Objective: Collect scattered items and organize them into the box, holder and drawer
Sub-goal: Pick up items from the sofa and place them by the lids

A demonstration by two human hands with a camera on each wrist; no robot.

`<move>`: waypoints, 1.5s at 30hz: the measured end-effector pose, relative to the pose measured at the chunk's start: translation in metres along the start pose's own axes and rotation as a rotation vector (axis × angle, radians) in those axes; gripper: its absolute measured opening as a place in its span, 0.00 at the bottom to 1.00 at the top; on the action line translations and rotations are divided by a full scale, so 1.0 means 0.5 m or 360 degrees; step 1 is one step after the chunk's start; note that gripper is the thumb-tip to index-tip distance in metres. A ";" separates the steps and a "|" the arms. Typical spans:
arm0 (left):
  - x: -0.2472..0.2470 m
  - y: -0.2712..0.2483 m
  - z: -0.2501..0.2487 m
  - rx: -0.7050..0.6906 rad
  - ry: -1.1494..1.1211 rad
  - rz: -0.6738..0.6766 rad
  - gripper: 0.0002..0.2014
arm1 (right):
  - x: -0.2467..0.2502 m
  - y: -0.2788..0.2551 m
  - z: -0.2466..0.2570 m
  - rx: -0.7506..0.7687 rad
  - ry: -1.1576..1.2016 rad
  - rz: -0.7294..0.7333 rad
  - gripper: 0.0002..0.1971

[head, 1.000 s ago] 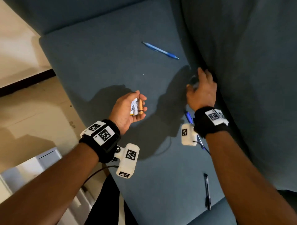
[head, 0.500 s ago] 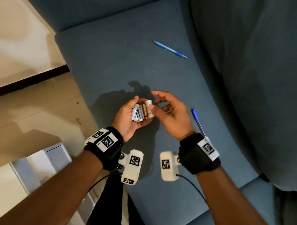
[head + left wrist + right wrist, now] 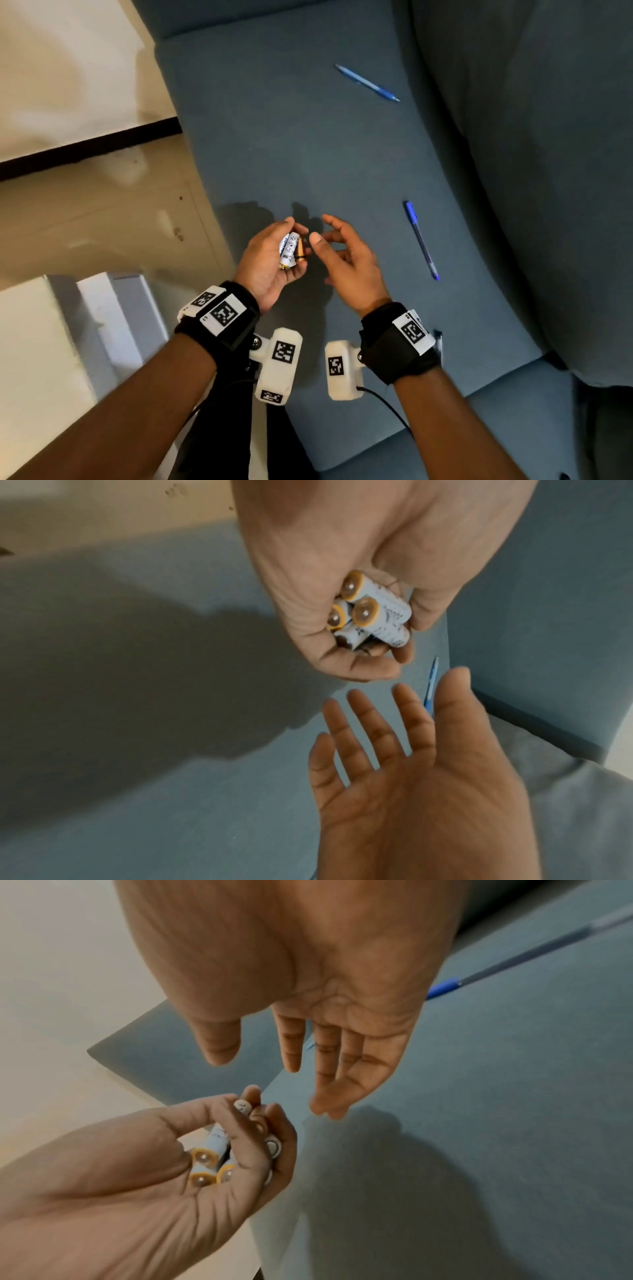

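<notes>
My left hand (image 3: 274, 255) cups several white batteries with yellow ends (image 3: 290, 249) above the blue sofa seat (image 3: 308, 147). In the left wrist view the batteries (image 3: 371, 612) lie bunched in the curled fingers. My right hand (image 3: 339, 250) hovers just right of them, fingers straight and empty, as the right wrist view shows (image 3: 329, 1031). A blue capped pen (image 3: 420, 240) lies on the seat to the right of that hand. Another blue pen (image 3: 367, 83) lies farther back near the backrest.
The sofa backrest (image 3: 534, 171) rises along the right. The floor (image 3: 85, 222) and a white box-like object (image 3: 96, 329) are at the left. A second seat cushion (image 3: 513, 428) begins at the lower right.
My right hand brought a battery from the backrest crease to my left hand, let it go there, and now has drawn slightly away, empty. The view shifted down and left.
</notes>
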State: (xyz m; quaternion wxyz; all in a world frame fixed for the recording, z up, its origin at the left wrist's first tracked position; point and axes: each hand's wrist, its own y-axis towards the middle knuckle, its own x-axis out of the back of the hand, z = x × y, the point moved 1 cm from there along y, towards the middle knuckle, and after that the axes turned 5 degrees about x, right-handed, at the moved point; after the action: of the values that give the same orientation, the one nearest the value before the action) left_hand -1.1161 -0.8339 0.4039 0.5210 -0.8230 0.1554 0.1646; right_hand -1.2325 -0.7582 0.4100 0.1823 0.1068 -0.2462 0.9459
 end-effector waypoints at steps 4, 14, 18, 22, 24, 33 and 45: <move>0.031 -0.058 0.056 -0.0139 0.0166 -0.0069 0.12 | -0.068 -0.061 -0.010 -0.0133 0.0287 0.0294 0.20; 0.219 -0.213 0.159 -0.0237 0.0208 -0.0360 0.09 | -0.302 -0.201 -0.076 -0.0329 0.0558 0.0574 0.18; 0.298 -0.302 0.198 -0.0280 0.0206 -0.0432 0.10 | -0.394 -0.283 -0.082 -0.0349 0.0553 0.0657 0.17; 0.377 -0.400 0.241 -0.0261 0.0161 -0.0422 0.25 | -0.461 -0.375 -0.086 -0.0298 0.0417 0.0831 0.26; 0.426 -0.463 0.271 -0.0275 0.0112 -0.0416 0.30 | -0.500 -0.431 -0.092 -0.0276 0.0293 0.0926 0.16; 0.694 -0.717 0.536 -0.0367 0.0134 -0.0943 0.28 | -0.682 -0.706 -0.162 -0.0212 -0.0259 0.1474 0.08; 0.901 -0.930 0.964 -0.0285 -0.0041 -0.1860 0.08 | -0.861 -0.906 -0.224 0.0459 -0.1276 0.2067 0.15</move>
State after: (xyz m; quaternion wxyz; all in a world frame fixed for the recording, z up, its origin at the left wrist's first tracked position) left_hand -0.5657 -0.2436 0.3897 0.4556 -0.8108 -0.3446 -0.1274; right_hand -0.6727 -0.4596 0.3820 -0.5273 0.2978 -0.1810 0.7750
